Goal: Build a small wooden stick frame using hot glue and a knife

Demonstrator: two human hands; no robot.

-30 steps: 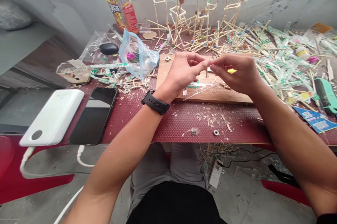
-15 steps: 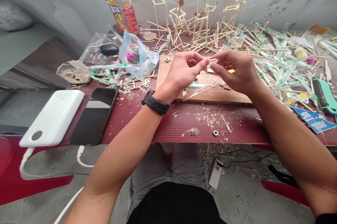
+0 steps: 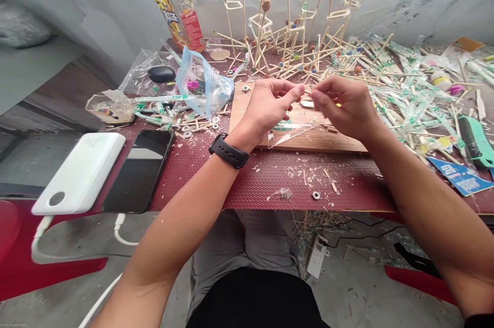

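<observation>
My left hand (image 3: 272, 107), with a black band at the wrist, is closed in a pinch above the wooden board (image 3: 243, 117). Facing it, my right hand (image 3: 343, 107) also pinches, its fingertips close to the left ones. Between the fingertips shows a short, thin pale wooden stick (image 3: 307, 92), mostly covered by the fingers. Under the hands, a clear plastic wrapper (image 3: 289, 135) and wood bits lie on the board. A metal nut (image 3: 245, 89) rests near its left back corner.
Stick structures with clay balls (image 3: 266, 5) stand behind, near a bottle (image 3: 168, 9). An open plastic bag (image 3: 204, 86), phone (image 3: 139, 171) and white power bank (image 3: 79, 174) are at left. Wrappers and a green-handled tool (image 3: 476, 140) lie right.
The fingertips of both hands have shifted slightly around the small stick, and my right hand has turned a little. The view has moved slightly; the other things stay put.
</observation>
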